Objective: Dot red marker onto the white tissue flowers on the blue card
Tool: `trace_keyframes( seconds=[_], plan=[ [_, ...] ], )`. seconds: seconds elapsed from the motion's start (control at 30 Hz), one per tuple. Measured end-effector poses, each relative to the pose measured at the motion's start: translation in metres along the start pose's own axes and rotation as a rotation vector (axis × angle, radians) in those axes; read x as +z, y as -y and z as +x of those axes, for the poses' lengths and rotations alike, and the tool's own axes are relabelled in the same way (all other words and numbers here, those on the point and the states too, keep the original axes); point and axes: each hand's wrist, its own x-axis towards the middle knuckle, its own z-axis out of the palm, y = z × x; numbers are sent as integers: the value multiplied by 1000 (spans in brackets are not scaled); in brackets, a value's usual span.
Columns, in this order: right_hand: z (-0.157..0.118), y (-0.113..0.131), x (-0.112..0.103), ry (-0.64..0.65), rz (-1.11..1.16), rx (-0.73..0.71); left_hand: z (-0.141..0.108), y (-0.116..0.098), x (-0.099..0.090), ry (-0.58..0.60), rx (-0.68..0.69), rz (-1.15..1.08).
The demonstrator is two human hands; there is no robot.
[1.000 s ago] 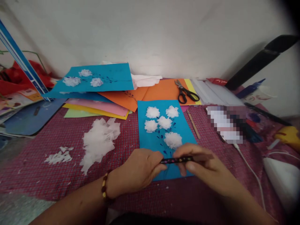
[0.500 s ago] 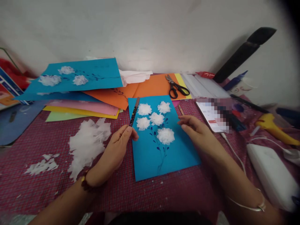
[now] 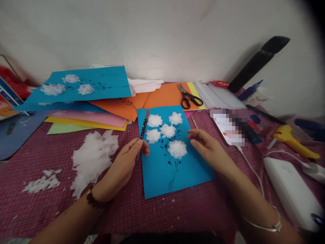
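Note:
My left hand [image 3: 129, 156] pinches a slim black pen [image 3: 144, 128] with colored dots and a brownish end, held tilted over the left edge of a blue sheet [image 3: 156, 179]. White crinkled paper flowers [image 3: 177, 149] sit on that sheet, above dark painted stems and leaves. Over the sheet's right edge hovers my right hand [image 3: 208, 145], fingers loosely curled and apart, holding nothing. A short pencil-like stick [image 3: 194, 122] lies just beyond its fingertips.
Torn white tissue [image 3: 95, 159] and smaller scraps [image 3: 43, 182] lie at left. Behind are another flowered blue sheet [image 3: 106, 79], colored papers and black-handled scissors [image 3: 189, 97]. A phone [image 3: 228, 130], white power bank [image 3: 291, 193] and yellow glue gun [image 3: 294, 139] are at right.
My right hand has shifted slightly left over the blue sheet. My left hand keeps the pen in nearly the same spot. The camera view has tilted up a little.

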Motion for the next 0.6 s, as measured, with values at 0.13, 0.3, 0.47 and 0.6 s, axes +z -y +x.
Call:
trace_keyframes(
  seconds=[0.13, 0.3, 0.47, 0.6],
  plan=[
    [-4, 5, 2, -136, -5, -63, -3, 4, -1, -39, 50, 58],
    [-18, 25, 0, -43, 265, -184, -16, -7, 2, -25, 751, 634],
    [-24, 35, 3, 308, 643, -106, -20, -10, 5, -47, 912, 847],
    [-22, 33, 6, 557, 890, 0, -18, -8, 4, -44, 969, 916]
  ],
)
